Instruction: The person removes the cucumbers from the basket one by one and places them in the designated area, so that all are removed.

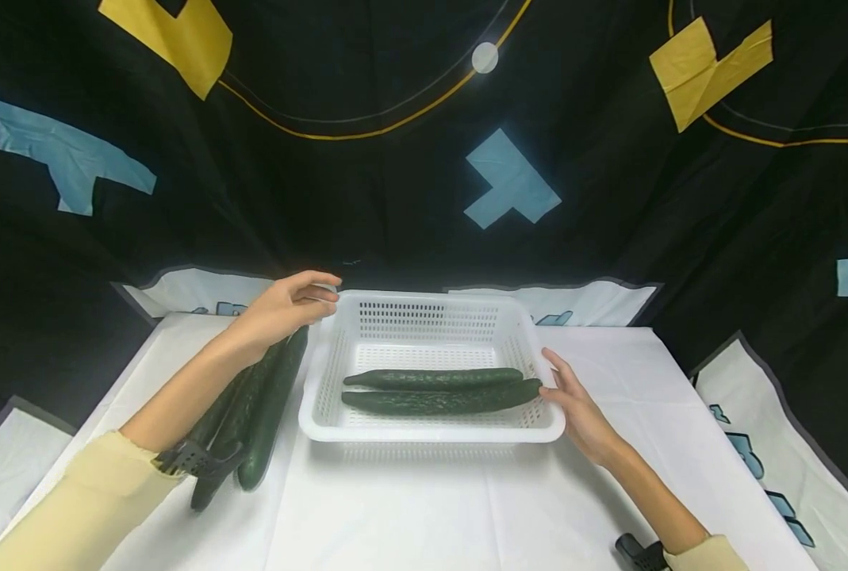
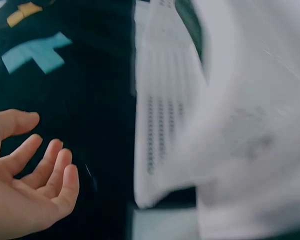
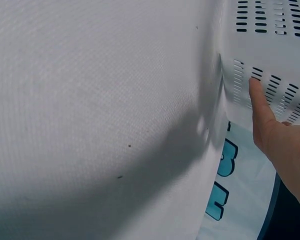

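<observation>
A white perforated plastic basket (image 1: 424,434) stands on the white table, with two long dark green cucumbers (image 1: 434,398) lying side by side in it. My left hand (image 1: 291,305) is raised by the basket's far left corner, its fingers loosely bent and nothing in them. In the left wrist view, that hand (image 2: 37,182) is apart from the blurred basket wall. On the right side, my right hand (image 1: 577,408) holds the basket's rim, thumb over the edge. From the right wrist view, a straight finger (image 3: 260,102) lies against the slotted outer wall.
More cucumbers (image 1: 270,412) lie on the table left of the basket, partly under my left forearm. A black curtain (image 1: 395,206) with blue and yellow patches hangs behind the table. White cloth (image 1: 759,428) with blue shapes borders the right side.
</observation>
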Tool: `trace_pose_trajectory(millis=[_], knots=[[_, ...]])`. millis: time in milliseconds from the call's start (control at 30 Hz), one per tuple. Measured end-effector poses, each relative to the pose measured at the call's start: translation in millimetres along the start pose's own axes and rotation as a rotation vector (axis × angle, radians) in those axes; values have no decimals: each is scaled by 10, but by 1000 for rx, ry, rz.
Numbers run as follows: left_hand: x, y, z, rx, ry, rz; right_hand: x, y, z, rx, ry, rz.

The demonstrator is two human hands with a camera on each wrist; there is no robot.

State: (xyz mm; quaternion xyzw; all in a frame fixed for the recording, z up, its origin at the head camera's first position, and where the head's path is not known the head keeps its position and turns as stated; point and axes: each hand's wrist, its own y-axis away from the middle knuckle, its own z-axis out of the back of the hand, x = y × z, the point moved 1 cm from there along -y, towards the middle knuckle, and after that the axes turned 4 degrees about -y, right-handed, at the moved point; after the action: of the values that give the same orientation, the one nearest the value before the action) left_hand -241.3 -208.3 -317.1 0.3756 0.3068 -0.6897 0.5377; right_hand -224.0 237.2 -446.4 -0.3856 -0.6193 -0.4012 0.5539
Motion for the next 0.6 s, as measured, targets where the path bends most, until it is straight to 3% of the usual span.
trace_pose_trajectory(millis=[133, 267, 467, 600], knots=[[-231, -226, -176, 80, 7, -74, 2, -2, 8, -2, -3, 8], [-333, -449, -397, 163, 27, -103, -2, -2, 11, -2, -5, 6], [-361, -722, -728, 336, 31, -66, -7, 1, 10, -2, -5, 3], [-330, -876, -909, 475, -16, -26, -6, -3, 12, 7, -6, 10]])
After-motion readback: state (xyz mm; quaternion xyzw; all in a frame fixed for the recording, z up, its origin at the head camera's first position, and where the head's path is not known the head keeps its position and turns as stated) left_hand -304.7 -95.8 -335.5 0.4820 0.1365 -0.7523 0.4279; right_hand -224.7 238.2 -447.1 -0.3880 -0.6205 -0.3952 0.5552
